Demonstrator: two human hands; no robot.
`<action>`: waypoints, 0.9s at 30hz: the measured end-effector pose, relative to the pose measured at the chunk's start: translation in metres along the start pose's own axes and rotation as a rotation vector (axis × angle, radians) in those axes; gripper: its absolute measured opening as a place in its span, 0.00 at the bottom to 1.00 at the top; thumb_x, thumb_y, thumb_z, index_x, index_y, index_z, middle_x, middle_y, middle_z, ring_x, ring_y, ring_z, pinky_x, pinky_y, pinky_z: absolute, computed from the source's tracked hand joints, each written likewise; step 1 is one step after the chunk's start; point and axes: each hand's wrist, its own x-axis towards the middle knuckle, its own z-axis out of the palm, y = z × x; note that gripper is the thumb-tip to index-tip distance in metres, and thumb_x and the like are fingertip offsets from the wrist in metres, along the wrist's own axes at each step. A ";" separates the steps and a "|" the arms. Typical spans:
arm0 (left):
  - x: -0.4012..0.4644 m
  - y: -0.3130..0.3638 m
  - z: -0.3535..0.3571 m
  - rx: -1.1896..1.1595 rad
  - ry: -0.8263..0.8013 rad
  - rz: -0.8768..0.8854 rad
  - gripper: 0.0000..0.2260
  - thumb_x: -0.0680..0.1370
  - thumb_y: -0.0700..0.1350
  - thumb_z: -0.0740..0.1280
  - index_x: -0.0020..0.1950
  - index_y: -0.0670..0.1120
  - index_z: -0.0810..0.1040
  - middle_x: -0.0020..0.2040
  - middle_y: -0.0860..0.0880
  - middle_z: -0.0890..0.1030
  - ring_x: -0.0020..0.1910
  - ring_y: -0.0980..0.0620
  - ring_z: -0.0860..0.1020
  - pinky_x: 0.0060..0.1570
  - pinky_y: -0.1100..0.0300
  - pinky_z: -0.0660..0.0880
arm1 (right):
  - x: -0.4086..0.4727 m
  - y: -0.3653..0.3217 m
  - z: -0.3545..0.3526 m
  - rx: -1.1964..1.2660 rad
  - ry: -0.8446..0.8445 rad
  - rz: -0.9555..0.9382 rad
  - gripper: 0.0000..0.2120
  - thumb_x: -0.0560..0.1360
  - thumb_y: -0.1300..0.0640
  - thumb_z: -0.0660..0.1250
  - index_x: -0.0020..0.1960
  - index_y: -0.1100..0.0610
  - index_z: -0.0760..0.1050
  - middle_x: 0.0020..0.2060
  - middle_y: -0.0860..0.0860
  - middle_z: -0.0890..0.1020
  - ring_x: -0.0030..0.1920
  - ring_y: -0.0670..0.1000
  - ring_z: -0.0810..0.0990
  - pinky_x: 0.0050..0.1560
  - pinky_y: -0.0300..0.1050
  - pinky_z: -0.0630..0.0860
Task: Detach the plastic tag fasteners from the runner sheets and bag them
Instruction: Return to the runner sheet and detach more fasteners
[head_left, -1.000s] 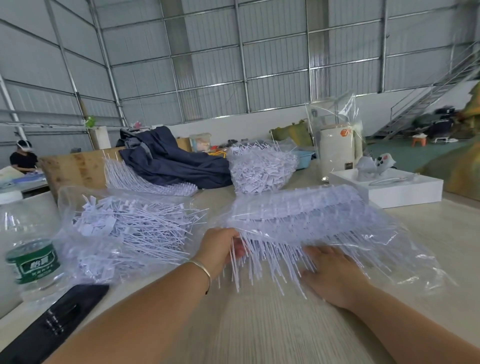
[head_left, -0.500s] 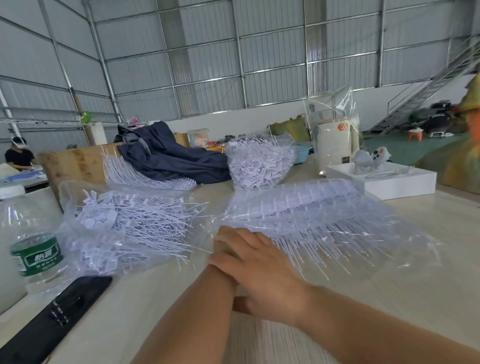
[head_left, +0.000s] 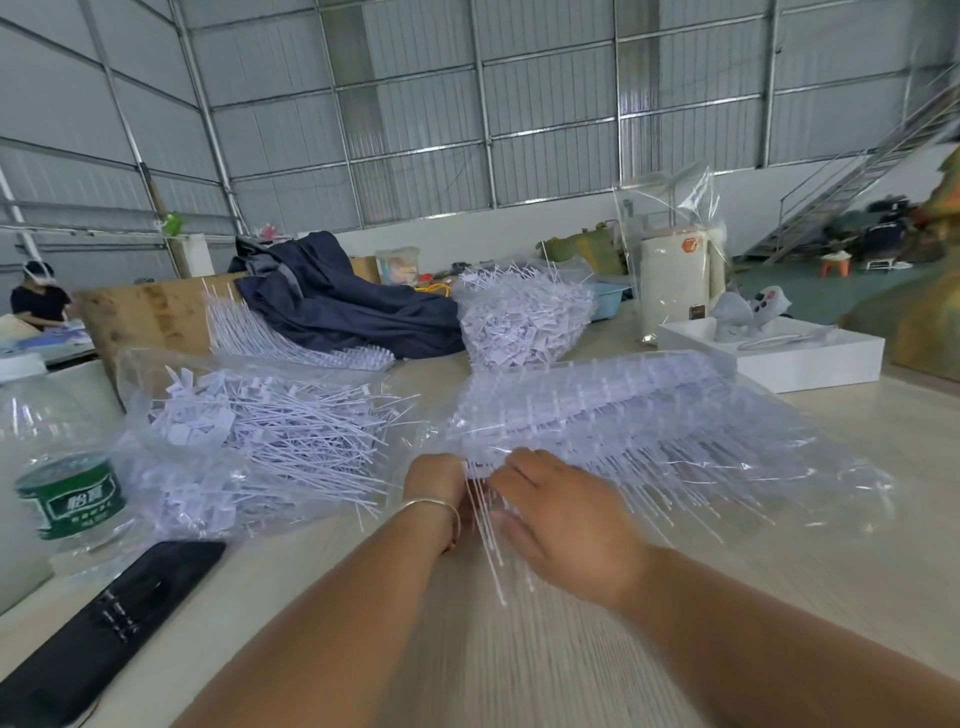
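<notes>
A stack of runner sheets (head_left: 623, 415) of white plastic tag fasteners lies partly inside a clear bag at centre right, thin tails pointing toward me. My left hand (head_left: 434, 480), with a gold bangle at the wrist, grips a bunch of fastener tails (head_left: 483, 525) at the stack's near left corner; its fingers are hidden behind the wrist. My right hand (head_left: 561, 519) lies beside it, fingers stretched over the tails and thumb next to the hanging bunch. A clear bag of loose fasteners (head_left: 249, 441) rests to the left.
A water bottle (head_left: 57, 467) and a black phone (head_left: 104, 629) sit at the near left. Behind are another runner sheet (head_left: 291, 343), a dark garment (head_left: 343, 306), a heap of loose fasteners (head_left: 519, 317), a white box (head_left: 810, 364) and a white canister (head_left: 672, 280). A person (head_left: 39, 301) sits far left.
My right hand, which had crossed over my left wrist, has moved back to the right onto the fastener tails. My left hand stays at the stack's corner, a bunch of tails now hanging beside it.
</notes>
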 end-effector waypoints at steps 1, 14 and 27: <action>0.003 -0.001 0.000 -0.103 -0.022 -0.002 0.13 0.80 0.37 0.62 0.62 0.41 0.80 0.60 0.41 0.80 0.60 0.44 0.78 0.56 0.61 0.71 | -0.001 0.007 0.001 -0.050 -0.055 0.021 0.09 0.74 0.58 0.66 0.53 0.58 0.77 0.47 0.54 0.79 0.48 0.56 0.79 0.40 0.47 0.75; -0.013 -0.012 -0.008 -0.113 -0.078 0.287 0.07 0.67 0.44 0.79 0.41 0.44 0.83 0.38 0.44 0.83 0.34 0.51 0.77 0.37 0.60 0.73 | 0.026 0.046 0.017 0.015 -0.586 0.370 0.27 0.82 0.46 0.53 0.79 0.45 0.51 0.78 0.49 0.55 0.78 0.51 0.51 0.74 0.56 0.53; -0.022 -0.006 0.000 0.299 0.050 0.558 0.15 0.74 0.49 0.66 0.33 0.49 0.63 0.32 0.52 0.69 0.35 0.45 0.72 0.31 0.57 0.63 | 0.033 0.064 0.018 0.154 -0.549 0.507 0.33 0.77 0.31 0.42 0.73 0.48 0.64 0.73 0.50 0.69 0.73 0.53 0.65 0.72 0.54 0.59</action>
